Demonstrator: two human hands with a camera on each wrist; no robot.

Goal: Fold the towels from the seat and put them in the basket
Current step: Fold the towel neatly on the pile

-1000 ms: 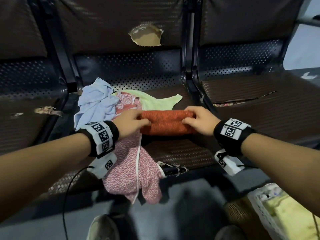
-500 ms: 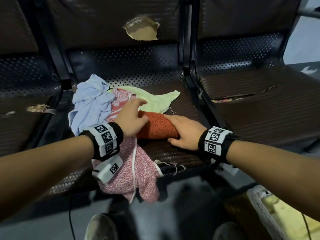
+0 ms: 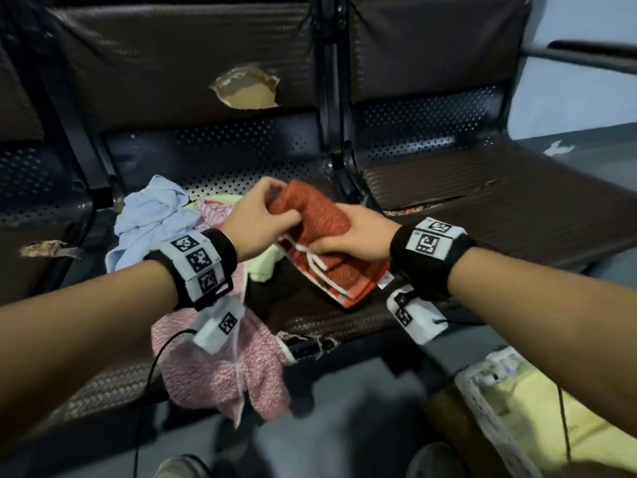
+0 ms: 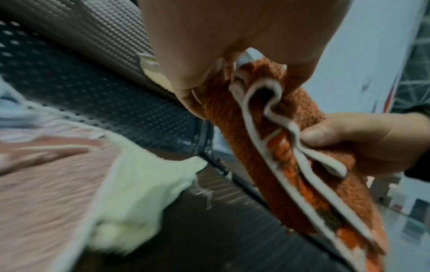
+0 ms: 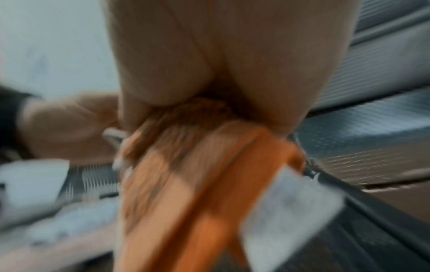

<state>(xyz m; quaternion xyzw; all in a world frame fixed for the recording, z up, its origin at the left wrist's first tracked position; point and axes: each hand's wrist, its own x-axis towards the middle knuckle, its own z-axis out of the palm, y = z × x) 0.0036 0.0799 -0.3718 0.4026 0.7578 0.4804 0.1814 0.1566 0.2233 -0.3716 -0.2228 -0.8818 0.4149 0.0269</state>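
Note:
A folded orange towel [image 3: 320, 215] with white edging is lifted off the dark seat [image 3: 344, 319]. My left hand [image 3: 265, 219] pinches its upper left end, and my right hand [image 3: 348, 236] grips its right side with the thumb on the white hem. The same orange towel [image 4: 291, 150] hangs down between both hands in the left wrist view; the right wrist view shows it blurred [image 5: 186, 174]. On the seat lie a light blue towel [image 3: 151, 215], a pale green towel [image 3: 262, 267] and a pink speckled towel [image 3: 224, 370] drooping over the front edge. A white basket [image 3: 489, 408] stands low at the right.
The basket holds a yellow cloth [image 3: 551, 419]. A torn hole [image 3: 246, 88] shows in the backrest. An armrest post [image 3: 336, 132] divides this seat from the bare seat [image 3: 499, 201] on the right. Shoes [image 3: 179, 469] stand on the grey floor below.
The orange towel lay flat on the seat under both hands; it was folded shorter and is now lifted up, held in both hands. The camera moved closer.

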